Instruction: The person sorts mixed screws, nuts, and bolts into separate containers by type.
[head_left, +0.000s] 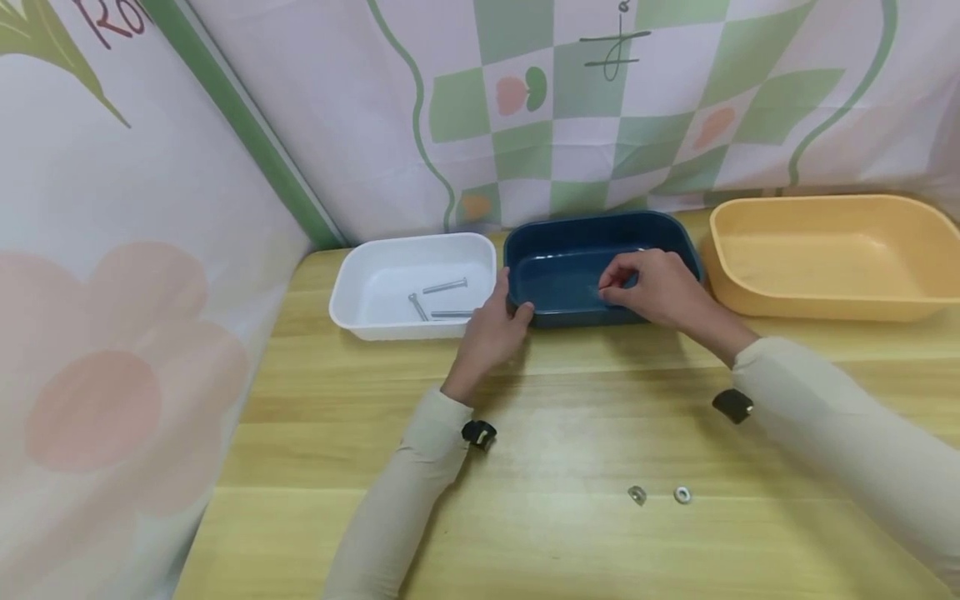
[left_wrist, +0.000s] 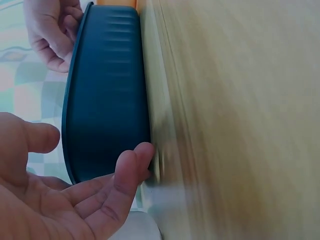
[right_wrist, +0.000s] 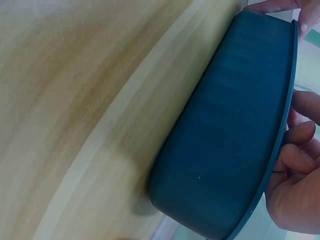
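My left hand [head_left: 497, 327] lies at the left end of a dark blue bin [head_left: 555, 319], thumb near the front rim. In the left wrist view its fingers [left_wrist: 107, 200] extend along the bin's end wall, while the thumb stands a little off the rim. Over the right part of the same bin is my right hand [head_left: 651, 285], fingers bent and thumb and fingertips close together just inside the front rim. I cannot tell whether something small is between those fingertips. In the right wrist view the rim partly hides these fingers [right_wrist: 300, 134].
A white bin [head_left: 375, 332] with several bolts [head_left: 445, 286] stands left of the blue one. To its right is a larger yellow bin [head_left: 832, 307]. Nearer on the wooden table [head_left: 525, 517] lie a washer-like ring [head_left: 682, 495] and a small metal piece [head_left: 637, 495]. Patterned cloth [head_left: 585, 125] hangs behind.
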